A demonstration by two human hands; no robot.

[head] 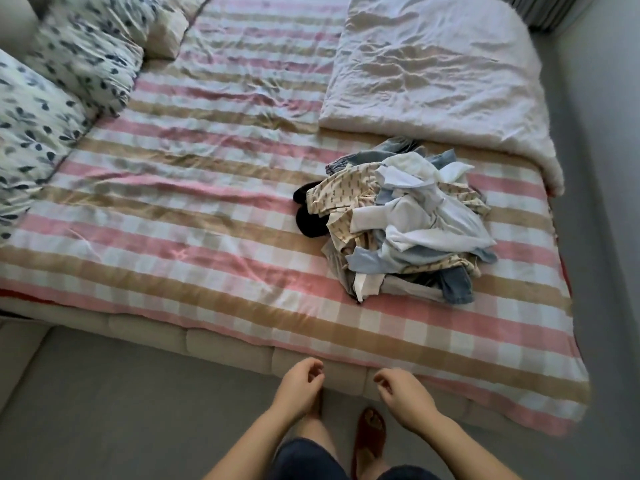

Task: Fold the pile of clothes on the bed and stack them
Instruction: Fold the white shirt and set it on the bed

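A jumbled pile of clothes [405,220] lies on the right half of the bed [173,202], which has a pink, tan and white checked cover. The pile mixes pale blue, white, cream patterned and denim pieces, with a black garment [308,216] sticking out at its left side. My left hand [299,386] and my right hand [403,394] hang side by side over the floor just in front of the bed's near edge. Both have loosely curled fingers and hold nothing. Neither touches the clothes.
A folded white quilt [433,74] covers the far right of the bed. Leaf-patterned pillows [69,74] lie at the far left. Grey floor [104,410] runs along the near side and the right side. My feet in red sandals stand by the bed.
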